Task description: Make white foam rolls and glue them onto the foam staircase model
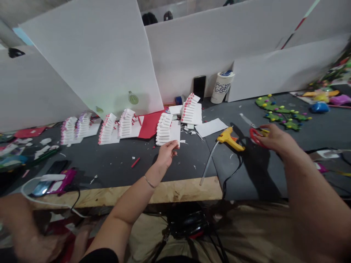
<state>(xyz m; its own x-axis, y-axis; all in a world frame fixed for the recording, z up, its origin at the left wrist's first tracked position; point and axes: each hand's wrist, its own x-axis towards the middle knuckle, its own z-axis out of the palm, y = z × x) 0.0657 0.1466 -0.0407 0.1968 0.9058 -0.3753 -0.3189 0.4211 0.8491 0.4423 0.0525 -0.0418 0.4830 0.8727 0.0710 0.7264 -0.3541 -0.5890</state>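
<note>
My left hand (166,155) is over the middle of the dark table, fingertips pinched on a small white paper piece (182,141). Just beyond it stands a fanned row of white rolled pieces (163,128) on a white card. Off to the right, my right hand (275,138) grips a pair of scissors (256,137) by the red handle, blades pointing away to the left. A yellow glue gun (230,138) with a clear glue stick in its back lies between my hands. White paper (211,127) and small scraps lie behind it.
More fanned pieces with pink tips (106,128) line the back left, beside red paper (150,125). A paper cup (222,87) and a phone (199,87) stand by the white board. Green felt shapes (282,111) lie right. Another person's hands (35,233) show lower left.
</note>
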